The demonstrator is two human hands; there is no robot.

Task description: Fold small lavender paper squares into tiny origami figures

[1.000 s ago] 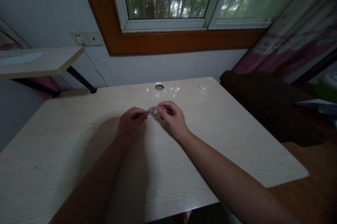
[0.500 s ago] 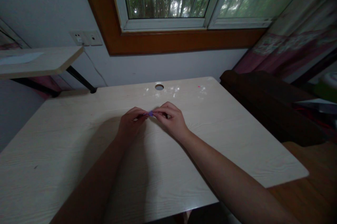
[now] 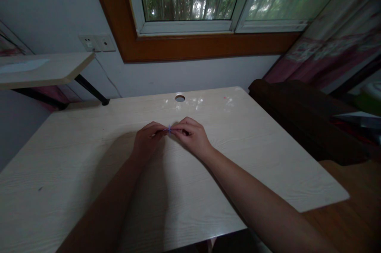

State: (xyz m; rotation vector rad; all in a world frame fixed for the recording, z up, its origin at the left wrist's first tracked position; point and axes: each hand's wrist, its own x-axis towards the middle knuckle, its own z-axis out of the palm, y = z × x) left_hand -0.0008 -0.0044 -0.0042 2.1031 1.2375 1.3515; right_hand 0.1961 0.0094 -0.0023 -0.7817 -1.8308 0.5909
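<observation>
Pinching with left hand [image 3: 147,136] and right hand [image 3: 195,134] a small purple piece [image 3: 169,129]; lying between both, about equally near (too small to tell its long axis).

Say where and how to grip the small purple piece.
Likely opposite ends of the small purple piece, pinched from left and right: it's tiny, a thin strip showing between the left hand and right hand. Hidden ends make this tentative.
</observation>
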